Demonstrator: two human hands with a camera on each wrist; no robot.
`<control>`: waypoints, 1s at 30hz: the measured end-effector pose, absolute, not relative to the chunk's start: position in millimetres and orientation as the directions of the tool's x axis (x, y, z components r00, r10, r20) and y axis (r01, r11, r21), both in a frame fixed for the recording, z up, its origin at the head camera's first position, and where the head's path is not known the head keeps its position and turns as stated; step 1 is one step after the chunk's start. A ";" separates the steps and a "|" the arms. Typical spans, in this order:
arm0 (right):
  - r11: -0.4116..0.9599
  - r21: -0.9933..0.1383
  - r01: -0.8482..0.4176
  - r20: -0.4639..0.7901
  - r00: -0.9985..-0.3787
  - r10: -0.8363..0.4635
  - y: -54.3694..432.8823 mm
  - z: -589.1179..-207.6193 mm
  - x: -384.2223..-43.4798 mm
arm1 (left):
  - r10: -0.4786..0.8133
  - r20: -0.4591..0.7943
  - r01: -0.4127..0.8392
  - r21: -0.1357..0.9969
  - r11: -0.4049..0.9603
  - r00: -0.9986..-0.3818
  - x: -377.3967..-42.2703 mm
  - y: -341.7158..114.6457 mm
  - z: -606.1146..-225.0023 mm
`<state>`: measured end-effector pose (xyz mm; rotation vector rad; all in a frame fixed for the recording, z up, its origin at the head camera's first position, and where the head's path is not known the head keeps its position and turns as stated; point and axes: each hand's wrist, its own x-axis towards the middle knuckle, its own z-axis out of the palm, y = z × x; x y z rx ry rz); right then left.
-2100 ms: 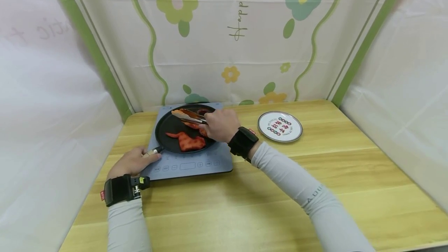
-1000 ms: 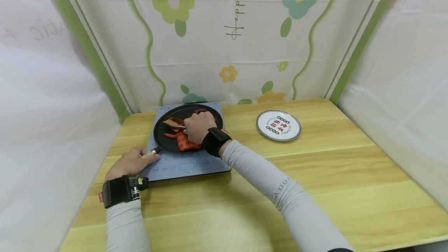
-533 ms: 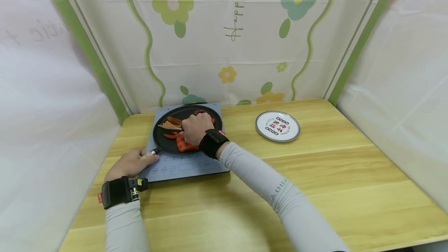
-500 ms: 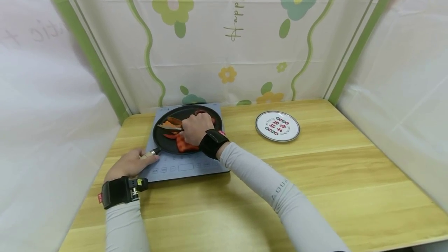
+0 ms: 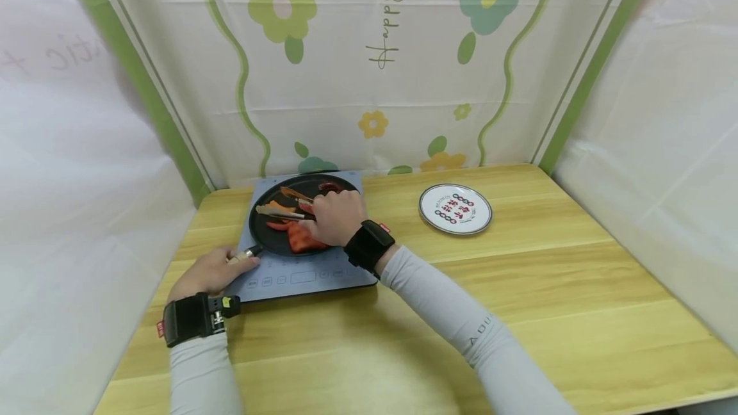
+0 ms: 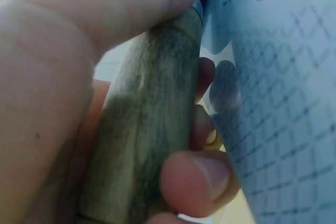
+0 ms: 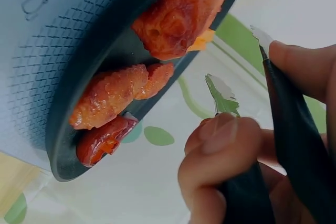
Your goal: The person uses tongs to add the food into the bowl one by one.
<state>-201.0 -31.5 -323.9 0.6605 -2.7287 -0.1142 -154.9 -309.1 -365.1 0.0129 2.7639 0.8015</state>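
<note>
In the head view my left hand grips the wooden handle of a black frying pan, fingers wrapped round it in the left wrist view. Over the pan, my right hand holds tongs with dark grips; their two arms stand apart with nothing visible between them. Under and near the tongs lie a red chicken wing and an orange piece. The right wrist view shows browned, wing-like meat, a smaller meat piece and a glossy dark red piece. My right hand partly covers the food.
The pan sits on a flat grey-blue induction cooktop with touch buttons along its front. To the right, a white plate with red print and a dark rim lies on the wooden table. Patterned cloth hangs behind, white sheets at both sides.
My right hand has moved left over the pan with the tongs, then slightly back right. The tongs' arms have spread wider. My left hand still grips the handle.
</note>
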 end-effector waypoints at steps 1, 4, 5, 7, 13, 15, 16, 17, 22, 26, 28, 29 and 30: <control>0.890 0.149 -0.431 0.306 -0.836 -0.456 -29.0 -324.6 -199.1 | 0.082 -0.249 -0.064 0.527 0.847 -0.965 -154.7 -308.9 -364.7; 0.891 0.134 -0.433 0.319 -0.833 -0.452 -21.5 -325.9 -193.4 | 0.081 -0.251 -0.064 0.523 0.850 -0.965 -154.1 -308.2 -362.5; 0.893 0.131 -0.431 0.315 -0.836 -0.450 -19.1 -325.9 -191.6 | 0.080 -0.251 -0.065 0.520 0.852 -0.965 -154.1 -308.2 -361.9; 0.894 0.127 -0.431 0.309 -0.839 -0.448 -14.0 -325.9 -188.3 | 0.081 -0.251 -0.063 0.516 0.854 -0.965 -154.1 -308.1 -361.3; 0.897 0.111 -0.427 0.287 -0.851 -0.440 2.7 -322.4 -176.7 | 0.080 -0.251 -0.062 0.511 0.857 -0.965 -154.1 -307.2 -361.5; 0.900 0.097 -0.425 0.293 -0.852 -0.434 8.6 -320.6 -172.4 | 0.083 -0.252 -0.060 0.513 0.856 -0.964 -154.0 -307.1 -361.7; 0.901 0.086 -0.425 0.295 -0.853 -0.430 11.6 -319.9 -170.3 | 0.083 -0.252 -0.060 0.514 0.855 -0.964 -153.9 -307.0 -361.7; 0.902 0.080 -0.423 0.295 -0.855 -0.427 14.6 -319.3 -168.2 | 0.082 -0.254 -0.063 0.516 0.854 -0.964 -154.0 -307.1 -362.0; 0.911 0.052 -0.409 0.291 -0.866 -0.405 30.5 -317.7 -159.9 | 0.083 -0.257 -0.066 0.523 0.850 -0.963 -154.8 -307.5 -363.7; 0.917 0.041 -0.397 0.285 -0.875 -0.391 44.9 -317.4 -155.3 | 0.089 -0.248 -0.055 0.519 0.853 -0.965 -155.6 -308.3 -364.9; 0.922 0.032 -0.385 0.276 -0.884 -0.378 52.5 -317.6 -153.3 | 0.091 -0.244 -0.050 0.516 0.855 -0.966 -155.5 -308.2 -365.4; 0.925 0.025 -0.378 0.271 -0.888 -0.371 56.3 -317.8 -152.3 | 0.093 -0.241 -0.047 0.517 0.855 -0.966 -155.5 -308.2 -365.7; 0.929 0.015 -0.370 0.265 -0.894 -0.360 60.0 -318.2 -151.3 | 0.092 -0.242 -0.048 0.517 0.855 -0.966 -155.5 -308.0 -365.9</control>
